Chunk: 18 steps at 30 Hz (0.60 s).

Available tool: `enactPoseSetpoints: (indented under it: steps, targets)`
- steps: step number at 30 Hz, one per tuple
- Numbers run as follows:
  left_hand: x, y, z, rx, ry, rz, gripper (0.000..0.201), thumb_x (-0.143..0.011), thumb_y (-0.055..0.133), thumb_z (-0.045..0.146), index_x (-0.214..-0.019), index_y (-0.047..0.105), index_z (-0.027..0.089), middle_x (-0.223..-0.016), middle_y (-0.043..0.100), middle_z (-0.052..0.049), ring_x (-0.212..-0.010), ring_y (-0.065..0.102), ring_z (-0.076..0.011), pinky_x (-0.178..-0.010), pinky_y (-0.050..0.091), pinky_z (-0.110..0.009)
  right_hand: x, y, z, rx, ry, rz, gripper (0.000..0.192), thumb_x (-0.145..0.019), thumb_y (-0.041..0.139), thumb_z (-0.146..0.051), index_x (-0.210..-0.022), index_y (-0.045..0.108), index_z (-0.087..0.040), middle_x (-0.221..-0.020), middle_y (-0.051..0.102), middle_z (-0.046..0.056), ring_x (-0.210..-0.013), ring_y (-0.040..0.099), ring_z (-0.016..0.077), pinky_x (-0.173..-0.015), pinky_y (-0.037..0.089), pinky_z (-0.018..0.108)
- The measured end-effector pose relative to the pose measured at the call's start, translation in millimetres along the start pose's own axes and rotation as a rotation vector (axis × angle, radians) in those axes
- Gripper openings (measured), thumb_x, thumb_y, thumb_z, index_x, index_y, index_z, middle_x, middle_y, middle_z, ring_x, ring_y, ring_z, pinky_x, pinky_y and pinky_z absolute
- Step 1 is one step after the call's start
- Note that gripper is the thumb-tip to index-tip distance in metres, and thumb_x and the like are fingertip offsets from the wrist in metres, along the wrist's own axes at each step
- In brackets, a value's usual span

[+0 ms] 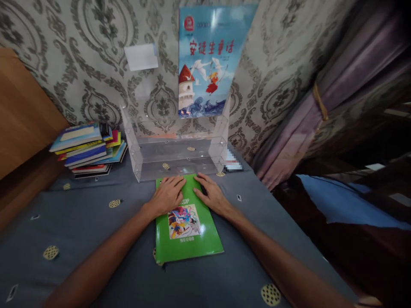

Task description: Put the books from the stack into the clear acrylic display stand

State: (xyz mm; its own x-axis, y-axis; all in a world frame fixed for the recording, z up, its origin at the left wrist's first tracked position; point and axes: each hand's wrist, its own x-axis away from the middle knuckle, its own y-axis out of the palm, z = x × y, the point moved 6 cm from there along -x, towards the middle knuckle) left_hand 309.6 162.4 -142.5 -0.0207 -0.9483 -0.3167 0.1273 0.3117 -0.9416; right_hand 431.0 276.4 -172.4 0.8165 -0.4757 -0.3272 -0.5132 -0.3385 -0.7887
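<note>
1. Book with a glossy green cover and a square colourful picture (184, 220) is laid flat on grey-blue cloth printed with yellow pineapples (80, 222), directly in front of a clear acrylic tiered rack (178, 149).
2. The left hand (167, 194) is rested palm-down over the upper left part of the green book, its fingers extended and kept close together.
3. The right hand (212, 196) is placed at the upper right edge, its thumb laid on the cover and parted widely from the fingers; nothing is seen lifted by either hand.
4. In the rack's rear tier, on the right, a tall blue picture book with red lettering (212, 64) is held upright.
5. To its left, a blank white rectangular card (141, 57) can be seen; how it is fixed cannot be told.
6. Left of the rack, assorted colourful books (86, 147) are piled unevenly.
7. The wall behind is covered with grey damask-patterned wallpaper (102, 25).
</note>
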Motion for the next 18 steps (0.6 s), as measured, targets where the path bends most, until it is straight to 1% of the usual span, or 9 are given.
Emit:
enactPoseSetpoints:
  steps: [3,5,7,9,12,15,18]
  targets:
    - [0.1,-0.5,0.4,-0.006,-0.002,-0.023,0.044,-0.089,0.046,0.018,-0.13,0.06,0.013,-0.138,0.06,-0.014,-0.124,0.056,-0.0275,-0.104,0.042,-0.046,-10.0,2.0,1.2,0.003,-0.027,0.02,0.047,-0.093,0.051,-0.038,-0.135,0.056,-0.018,-0.132,0.06,0.014,-0.124,0.057,0.027,-0.108,0.045,0.044]
    - [1.6,-1.8,1.3,0.0,0.02,-0.053,0.044,-0.089,0.046,0.018,-0.131,0.06,0.013,-0.138,0.06,-0.013,-0.127,0.055,-0.0266,-0.105,0.042,-0.045,-13.9,3.4,1.7,0.004,-0.03,0.037,0.046,-0.092,0.05,-0.035,-0.134,0.056,-0.016,-0.125,0.062,0.014,-0.118,0.059,0.0269,-0.105,0.047,0.043]
    - [5.2,-4.2,2.8,0.023,0.059,-0.074,0.044,-0.089,0.046,0.017,-0.131,0.059,0.012,-0.138,0.06,-0.012,-0.128,0.055,-0.0255,-0.107,0.041,-0.044,-14.5,4.5,2.2,0.008,-0.019,0.048,0.047,-0.091,0.051,-0.033,-0.133,0.057,-0.014,-0.124,0.062,0.016,-0.118,0.058,0.0282,-0.105,0.046,0.045]
    - [10.1,-6.9,4.3,0.054,0.104,-0.075,0.044,-0.089,0.046,0.017,-0.13,0.06,0.012,-0.138,0.061,-0.011,-0.13,0.054,-0.0248,-0.108,0.04,-0.044,-12.7,5.0,1.1,0.001,-0.016,0.039,0.048,-0.089,0.054,-0.032,-0.132,0.057,-0.013,-0.13,0.061,0.017,-0.122,0.056,0.0296,-0.107,0.043,0.048]
    - [16.5,-9.0,4.3,0.09,0.162,-0.056,0.044,-0.088,0.047,0.017,-0.129,0.061,0.014,-0.137,0.062,-0.01,-0.131,0.053,-0.0249,-0.109,0.041,-0.046,-8.5,4.0,-4.2,-0.037,-0.046,-0.004,0.046,-0.086,0.058,-0.029,-0.131,0.059,-0.017,-0.132,0.061,0.015,-0.123,0.055,0.0287,-0.107,0.042,0.048]
    - [20.2,-9.8,3.5,0.123,0.231,-0.051,0.044,-0.088,0.047,0.017,-0.13,0.06,0.016,-0.137,0.062,-0.009,-0.132,0.052,-0.0245,-0.109,0.041,-0.046,-3.5,-0.1,-9.0,-0.079,-0.057,-0.03,0.044,-0.086,0.059,-0.028,-0.129,0.061,-0.016,-0.121,0.067,0.013,-0.113,0.06,0.0268,-0.104,0.045,0.047]
    - [24.0,-15.3,3.7,0.16,0.302,-0.058,0.043,-0.088,0.046,0.016,-0.128,0.061,0.018,-0.135,0.063,-0.008,-0.13,0.053,-0.0225,-0.109,0.042,-0.045,4.1,-7.1,-11.7,-0.133,-0.026,-0.006,0.037,-0.09,0.055,-0.027,-0.123,0.065,-0.016,-0.113,0.071,0.012,-0.104,0.063,0.0251,-0.101,0.045,0.047]
